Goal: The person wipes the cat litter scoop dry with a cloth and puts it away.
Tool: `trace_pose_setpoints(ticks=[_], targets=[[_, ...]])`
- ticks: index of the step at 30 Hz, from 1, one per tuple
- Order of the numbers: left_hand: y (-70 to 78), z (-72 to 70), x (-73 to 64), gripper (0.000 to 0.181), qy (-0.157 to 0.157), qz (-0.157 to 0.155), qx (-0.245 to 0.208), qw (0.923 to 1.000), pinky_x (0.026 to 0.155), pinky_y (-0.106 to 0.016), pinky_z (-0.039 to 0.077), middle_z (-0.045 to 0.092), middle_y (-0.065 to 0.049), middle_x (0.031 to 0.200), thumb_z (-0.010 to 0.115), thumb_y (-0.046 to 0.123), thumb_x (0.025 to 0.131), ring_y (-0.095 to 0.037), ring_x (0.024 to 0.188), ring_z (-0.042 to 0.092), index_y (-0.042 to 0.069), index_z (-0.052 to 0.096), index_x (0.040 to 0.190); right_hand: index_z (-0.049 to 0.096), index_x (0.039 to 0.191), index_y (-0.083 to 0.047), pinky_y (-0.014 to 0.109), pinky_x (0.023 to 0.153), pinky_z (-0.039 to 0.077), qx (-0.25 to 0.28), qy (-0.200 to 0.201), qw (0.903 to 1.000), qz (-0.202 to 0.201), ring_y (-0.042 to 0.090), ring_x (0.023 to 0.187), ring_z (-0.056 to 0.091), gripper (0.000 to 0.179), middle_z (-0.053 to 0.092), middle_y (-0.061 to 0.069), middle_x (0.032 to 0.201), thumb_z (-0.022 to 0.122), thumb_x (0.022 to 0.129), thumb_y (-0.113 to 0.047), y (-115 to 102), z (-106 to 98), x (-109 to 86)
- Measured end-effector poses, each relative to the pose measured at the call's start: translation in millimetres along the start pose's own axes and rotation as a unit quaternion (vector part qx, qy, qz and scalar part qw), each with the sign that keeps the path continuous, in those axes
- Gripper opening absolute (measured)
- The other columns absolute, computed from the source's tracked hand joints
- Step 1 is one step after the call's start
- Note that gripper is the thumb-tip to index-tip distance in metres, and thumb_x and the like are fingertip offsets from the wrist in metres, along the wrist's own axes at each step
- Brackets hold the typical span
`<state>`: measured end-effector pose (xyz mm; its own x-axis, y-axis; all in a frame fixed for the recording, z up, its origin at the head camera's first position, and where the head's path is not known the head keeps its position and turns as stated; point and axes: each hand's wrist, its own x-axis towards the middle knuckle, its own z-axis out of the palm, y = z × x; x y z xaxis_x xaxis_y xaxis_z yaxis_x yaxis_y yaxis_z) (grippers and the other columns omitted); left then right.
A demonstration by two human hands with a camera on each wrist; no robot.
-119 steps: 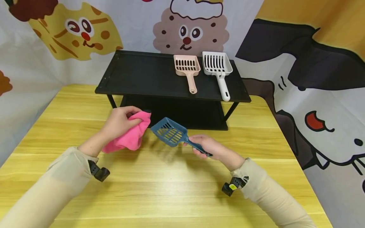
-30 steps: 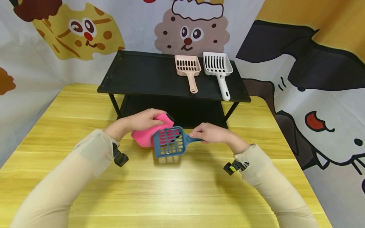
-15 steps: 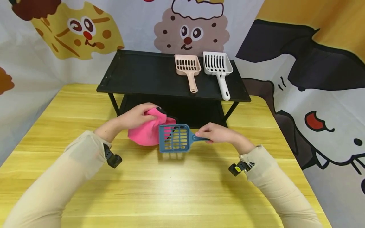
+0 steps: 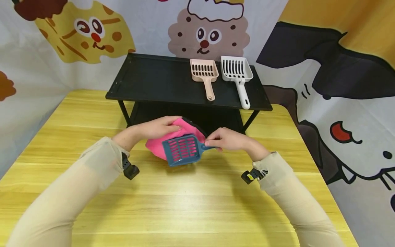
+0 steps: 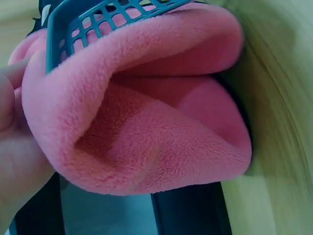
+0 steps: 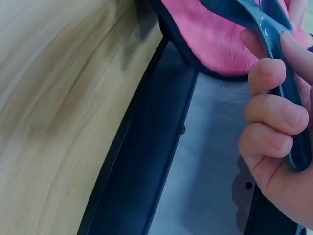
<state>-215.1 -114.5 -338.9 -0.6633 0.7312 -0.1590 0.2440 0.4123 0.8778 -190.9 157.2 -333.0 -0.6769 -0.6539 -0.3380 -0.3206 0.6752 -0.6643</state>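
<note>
My right hand (image 4: 223, 139) grips the handle of a blue slotted scoop (image 4: 182, 150), whose basket lies over a pink fleece cloth (image 4: 155, 146). My left hand (image 4: 157, 128) holds that cloth against the scoop's underside, just above the yellow wooden table (image 4: 172, 202). In the left wrist view the pink cloth (image 5: 146, 122) fills the frame, with the blue scoop's grid (image 5: 88, 22) at the top. The right wrist view shows my fingers (image 6: 274, 112) curled around the blue scoop's handle (image 6: 288, 98), with the pink cloth (image 6: 215, 39) behind.
A black two-tier shelf (image 4: 154, 80) stands at the back of the table. On its top lie a beige scoop (image 4: 204, 75) and a white scoop (image 4: 237, 73). Cartoon-printed cloth walls surround the table.
Both hands have shifted slightly right and back. The scoop has tilted, and the pink cloth now shows through its slots from beneath.
</note>
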Motion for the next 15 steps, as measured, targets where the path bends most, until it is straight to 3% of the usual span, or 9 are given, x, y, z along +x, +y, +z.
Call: trace_pose_setpoints(ticks=[4,15], targets=[[0.4,2.1,-0.2,0.028,-0.034,-0.031,-0.036,0.9983,0.089,-0.031,0.044,0.057,-0.006,0.114,0.040,0.023,0.100,-0.019,0.105,0.051,0.014,0.052,0.125,0.067,0.085,-0.009,0.024,0.055,0.029,-0.007,0.003,1.0000,-0.006,0.010,0.050,0.036,0.022,0.045,-0.001,0.055,0.054,0.095,-0.024,3.3,-1.4,1.4],[-3.2,-1.7,-6.7,0.030,-0.045,-0.051,-0.059,0.9960,0.087,-0.030,0.046,0.056,-0.006,0.119,0.041,0.024,0.100,-0.020,0.109,0.051,0.016,0.053,0.125,0.070,0.092,-0.007,0.023,0.055,0.030,0.012,0.037,0.9992,-0.008,0.007,0.052,0.038,0.020,0.049,0.009,0.059,0.055,0.094,-0.021,15.8,-1.4,-5.0]])
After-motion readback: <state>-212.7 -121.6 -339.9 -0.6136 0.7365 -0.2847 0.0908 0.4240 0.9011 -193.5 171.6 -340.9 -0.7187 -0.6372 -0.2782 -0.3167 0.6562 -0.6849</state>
